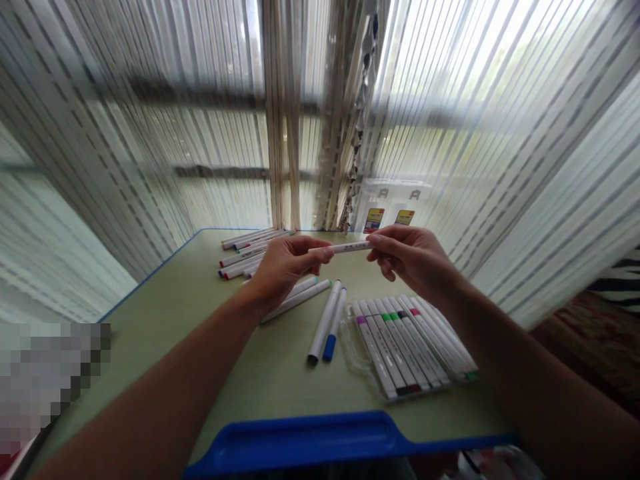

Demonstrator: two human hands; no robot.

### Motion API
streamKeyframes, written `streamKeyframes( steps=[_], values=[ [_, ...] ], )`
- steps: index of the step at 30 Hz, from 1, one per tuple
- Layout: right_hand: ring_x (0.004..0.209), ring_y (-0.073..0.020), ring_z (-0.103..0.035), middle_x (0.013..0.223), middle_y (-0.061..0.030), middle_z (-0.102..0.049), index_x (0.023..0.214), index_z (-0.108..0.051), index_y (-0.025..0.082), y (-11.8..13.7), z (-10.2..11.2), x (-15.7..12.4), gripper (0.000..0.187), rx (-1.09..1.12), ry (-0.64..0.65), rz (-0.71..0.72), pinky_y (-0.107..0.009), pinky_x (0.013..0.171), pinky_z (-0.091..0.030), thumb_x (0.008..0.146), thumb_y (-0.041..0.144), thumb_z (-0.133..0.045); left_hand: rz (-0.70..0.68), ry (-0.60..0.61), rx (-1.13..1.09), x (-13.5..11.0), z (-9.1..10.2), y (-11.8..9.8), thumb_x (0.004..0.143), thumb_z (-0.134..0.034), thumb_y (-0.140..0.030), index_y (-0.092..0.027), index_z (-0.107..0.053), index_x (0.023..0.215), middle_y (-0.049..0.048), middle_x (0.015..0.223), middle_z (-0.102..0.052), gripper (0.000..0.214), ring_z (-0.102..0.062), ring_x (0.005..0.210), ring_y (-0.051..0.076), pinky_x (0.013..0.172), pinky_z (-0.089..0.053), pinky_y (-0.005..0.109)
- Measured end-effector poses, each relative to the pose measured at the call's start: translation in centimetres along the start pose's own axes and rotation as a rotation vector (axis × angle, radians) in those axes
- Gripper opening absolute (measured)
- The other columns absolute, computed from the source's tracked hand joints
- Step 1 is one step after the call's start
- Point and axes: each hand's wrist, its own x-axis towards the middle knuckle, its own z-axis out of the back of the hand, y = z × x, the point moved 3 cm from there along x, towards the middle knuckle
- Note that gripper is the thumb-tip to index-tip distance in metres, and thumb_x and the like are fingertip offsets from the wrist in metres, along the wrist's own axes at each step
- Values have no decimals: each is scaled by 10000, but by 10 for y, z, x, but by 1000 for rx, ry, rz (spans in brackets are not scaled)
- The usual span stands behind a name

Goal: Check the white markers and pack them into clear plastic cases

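A white marker point(350, 247) with small dark print is held level above the table, one end in each hand. My left hand point(295, 260) pinches its left end, and my right hand point(407, 250) pinches its right end. The fingers cover both tips. Below my right hand lies a clear plastic case point(357, 357) with a row of white markers point(395, 343) in it, some with purple, green or red bands. Left of the case, a black-ended marker point(324, 323) and a blue-capped marker point(335, 325) lie side by side. More loose markers point(300, 300) lie under my left hand.
A pile of white markers point(245, 250) lies at the table's back left. Clear packaging with yellow labels point(375, 219) stands at the back edge. The pale green table point(165, 313) has a blue front tray point(310, 433). Striped curtains point(210, 120) hang close behind.
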Motion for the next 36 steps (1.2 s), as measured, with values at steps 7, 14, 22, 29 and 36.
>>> streamKeyframes(
  steps=[7, 14, 22, 29, 36],
  values=[
    [399, -67, -515, 636, -34, -702, 802, -742, 140, -4, -1, -1, 277, -180, 48, 73, -190, 347, -390, 677, 343, -884, -16, 43, 46, -1, -2, 2, 698, -842, -238, -122, -770, 840, 33, 713, -704, 197, -598, 581, 87, 599, -481, 227],
    [464, -91, -533, 549, -10, -633, 744, -756, 133, 0, -5, -5, 337, -553, 17, 179, -211, 413, -399, 666, 440, -872, -20, 49, 204, -5, -9, 2, 710, -837, -285, -111, -782, 931, 67, 718, -733, 287, -620, 592, 112, 608, -497, 245],
    [542, -116, -547, 607, -39, -678, 686, -753, 143, -1, -9, -8, 392, -798, 8, 334, -244, 493, -397, 682, 525, -842, -23, 97, 282, -8, -17, -2, 757, -772, -236, -111, -793, 973, 47, 652, -727, 251, -645, 602, 117, 639, -503, 235],
    [519, -110, -513, 568, -36, -654, 636, -743, 150, 0, -10, -10, 422, -765, -5, 312, -248, 471, -349, 696, 561, -818, -30, 133, 242, -11, -20, -5, 744, -747, -188, -127, -803, 957, 48, 660, -729, 229, -652, 618, 133, 661, -520, 257],
    [547, -114, -554, 608, -45, -688, 662, -747, 151, 2, -12, -9, 351, -638, 25, 256, -249, 499, -393, 726, 488, -822, -59, 149, 259, -9, -19, -3, 729, -827, -285, -129, -800, 948, 77, 770, -759, 270, -627, 605, 112, 604, -499, 226]
  ],
)
